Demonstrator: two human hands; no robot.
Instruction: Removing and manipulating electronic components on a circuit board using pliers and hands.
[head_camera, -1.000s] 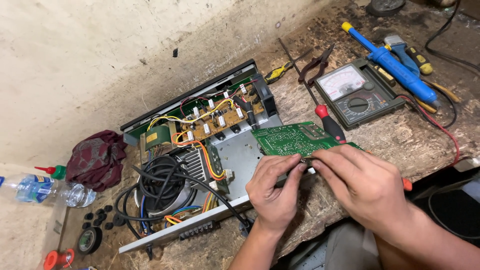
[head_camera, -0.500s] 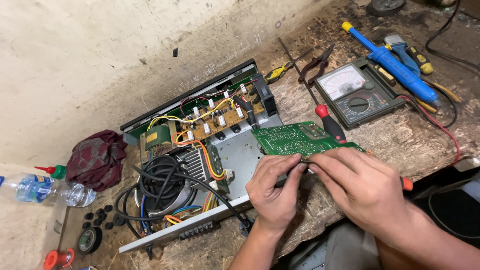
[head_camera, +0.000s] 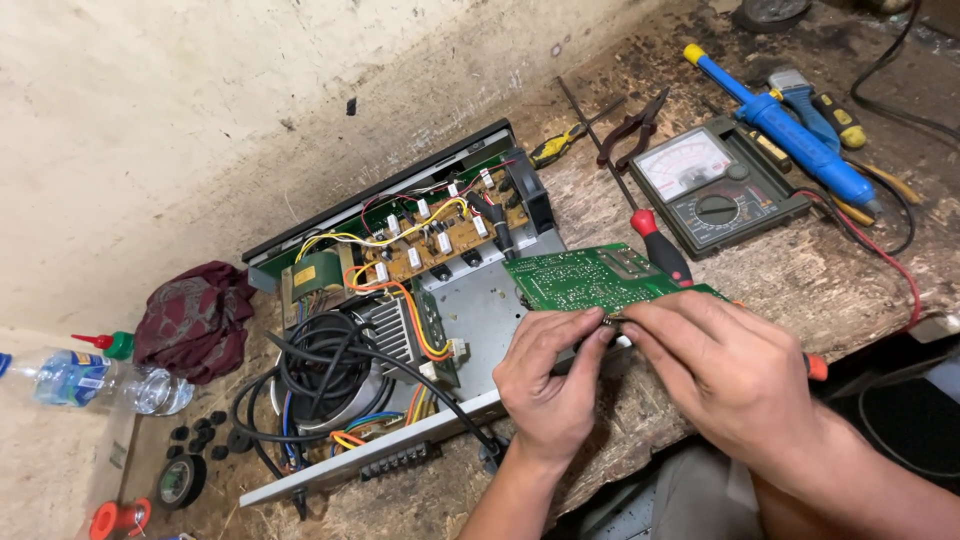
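Both my hands grip the near edge of a green circuit board (head_camera: 590, 275), solder side up, held over the right end of an open amplifier chassis (head_camera: 480, 310). My left hand (head_camera: 548, 385) pinches the board's near left edge. My right hand (head_camera: 725, 375) pinches it just to the right, fingertips touching the left hand's. Inside the chassis sit a brown board with white connectors (head_camera: 430, 240), a yellow transformer (head_camera: 318, 272) and a coil of black cable (head_camera: 325, 365).
An analogue multimeter (head_camera: 715, 185) lies behind the board, with a red-handled screwdriver (head_camera: 660, 245), pliers (head_camera: 632, 125) and a blue desoldering pump (head_camera: 790, 130). A maroon cloth (head_camera: 195, 320), a plastic bottle (head_camera: 95, 380) and black tape (head_camera: 182, 482) lie left. The wall runs behind.
The hands and the board have barely shifted; the fingertips stay pinched at the board's near edge.
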